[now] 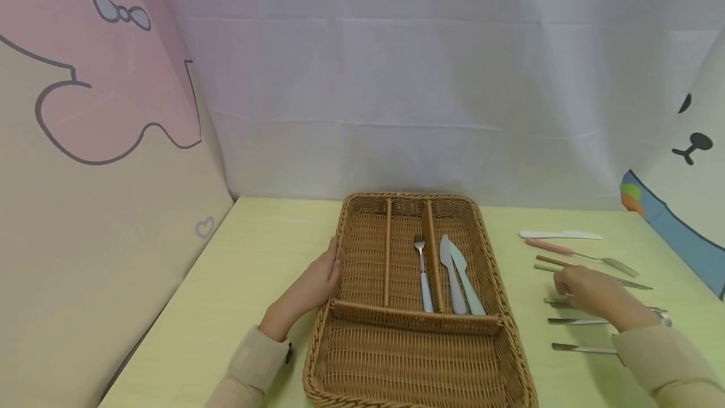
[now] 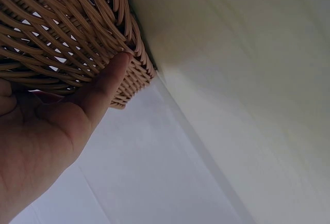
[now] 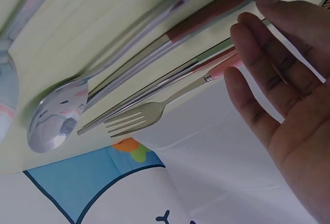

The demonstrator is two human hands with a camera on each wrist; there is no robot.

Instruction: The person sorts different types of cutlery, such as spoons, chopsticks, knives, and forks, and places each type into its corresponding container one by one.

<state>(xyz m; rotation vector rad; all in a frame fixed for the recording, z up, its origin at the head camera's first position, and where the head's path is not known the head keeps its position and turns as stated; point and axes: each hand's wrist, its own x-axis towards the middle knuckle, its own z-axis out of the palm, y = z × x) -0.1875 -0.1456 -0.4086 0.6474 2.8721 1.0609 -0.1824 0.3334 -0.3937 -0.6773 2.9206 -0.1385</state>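
Note:
My left hand rests against the left side of a brown wicker basket; in the left wrist view one straight finger touches its woven outer wall. My right hand is over the cutlery on the right, its fingers loosely extended around nothing. Close by its fingertips in the right wrist view are brown-handled chopsticks, a second pair of chopsticks with green and red-brown handles, and a pink-handled fork. A spoon lies beyond them.
In the basket, a blue-handled fork lies in the middle compartment. A grey knife and a mint-green knife share the right one. A white knife lies farthest back on the yellow table, and another utensil nearest the front.

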